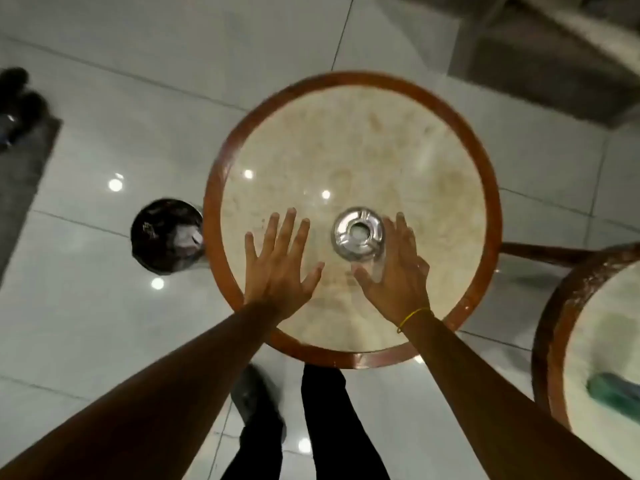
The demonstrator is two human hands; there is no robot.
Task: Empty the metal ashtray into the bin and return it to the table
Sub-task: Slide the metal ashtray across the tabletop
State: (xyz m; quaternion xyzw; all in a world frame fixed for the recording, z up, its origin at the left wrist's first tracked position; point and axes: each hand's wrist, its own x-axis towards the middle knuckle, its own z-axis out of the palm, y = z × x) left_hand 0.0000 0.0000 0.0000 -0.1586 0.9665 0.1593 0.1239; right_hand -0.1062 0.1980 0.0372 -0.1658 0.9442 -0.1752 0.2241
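Observation:
A shiny round metal ashtray [358,233] sits on the round table [353,140], a beige marble top with a brown wooden rim. My right hand [394,271] is spread just right of the ashtray, fingers alongside its edge and thumb below it; whether it touches is unclear. My left hand [280,261] lies flat and spread on the table, left of the ashtray and apart from it. A dark round bin [166,235] with a black liner stands on the floor, close against the table's left edge.
A second round table [588,341] with a green object [614,393] on it stands at the right. Dark shoes [17,102] and a grey mat [24,188] lie at the far left. My legs [325,424] are below the table. Glossy white floor tiles surround everything.

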